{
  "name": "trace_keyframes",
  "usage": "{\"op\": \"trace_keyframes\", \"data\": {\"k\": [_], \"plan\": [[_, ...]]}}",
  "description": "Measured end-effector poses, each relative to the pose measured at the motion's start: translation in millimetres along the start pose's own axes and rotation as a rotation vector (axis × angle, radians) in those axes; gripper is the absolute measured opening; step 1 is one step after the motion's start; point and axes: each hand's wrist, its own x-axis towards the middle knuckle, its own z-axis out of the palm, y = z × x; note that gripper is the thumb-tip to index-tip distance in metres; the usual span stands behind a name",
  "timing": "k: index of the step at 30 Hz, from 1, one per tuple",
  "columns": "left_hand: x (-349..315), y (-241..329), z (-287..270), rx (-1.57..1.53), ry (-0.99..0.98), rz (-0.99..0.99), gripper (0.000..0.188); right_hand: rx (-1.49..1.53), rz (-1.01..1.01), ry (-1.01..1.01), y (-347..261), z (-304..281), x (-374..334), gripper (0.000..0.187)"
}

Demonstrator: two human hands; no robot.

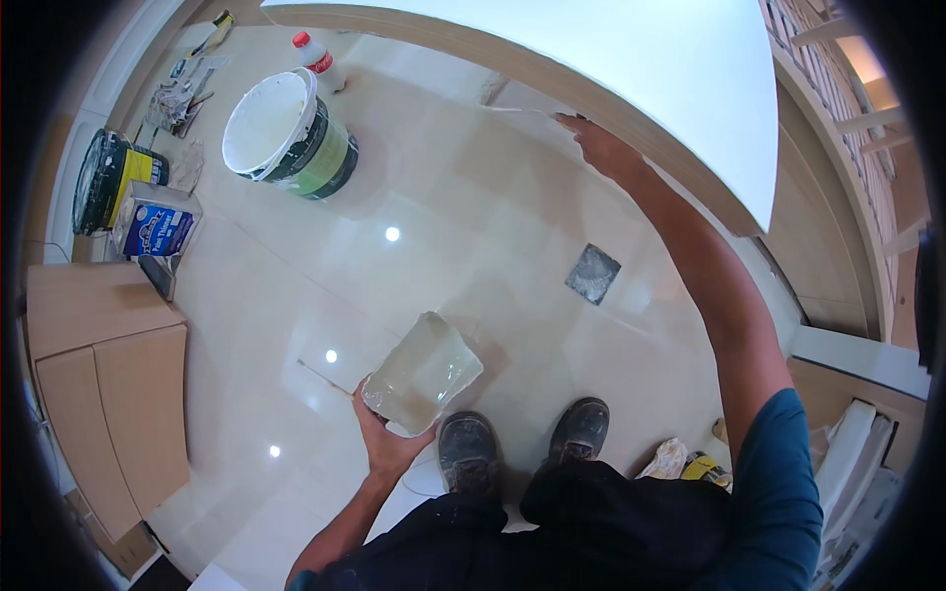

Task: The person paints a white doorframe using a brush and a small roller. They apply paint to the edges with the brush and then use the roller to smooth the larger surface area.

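My left hand (395, 443) grips a cut-open, box-shaped tub (422, 369) with ragged rims and wet, pale coating inside, held above the floor in front of my shoes. Beside those fingers a thin stick (325, 377) juts out to the left; whether the hand holds it too is unclear. Stretched far forward, my right hand (603, 151) is closed at the wooden edge of a white-topped counter (591, 59). From its fingertips a thin, pale tool (517, 109) points left beneath the counter edge; its head is too indistinct to name.
A large paint bucket (313, 158) and a red-capped bottle (320, 64) stand on glossy tiles. Further left are a black-and-yellow tub (113, 182), a blue-labelled thinner can (158, 227) and a wooden cabinet (108, 394). A dark square (593, 274) lies right of centre.
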Motion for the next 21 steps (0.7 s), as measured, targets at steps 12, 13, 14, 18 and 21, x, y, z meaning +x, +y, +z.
{"op": "trace_keyframes", "data": {"k": [12,13,14,18,21], "plan": [[11,-4,-20,0.180,-0.005,0.068,0.124,0.071,0.049,-0.072,51,-14,-100,0.054],[12,-4,-20,0.199,-0.009,0.071,0.124,0.063,0.043,-0.069,49,-15,-96,0.054],[12,-5,-19,0.185,-0.008,0.061,0.124,0.056,0.033,-0.064,46,-14,-88,0.055],[12,-3,-15,0.154,-0.007,0.022,0.123,0.013,-0.030,-0.031,25,4,-23,0.055],[10,-2,-15,0.147,0.000,0.014,0.122,-0.001,-0.083,-0.015,0,13,35,0.056]]}}
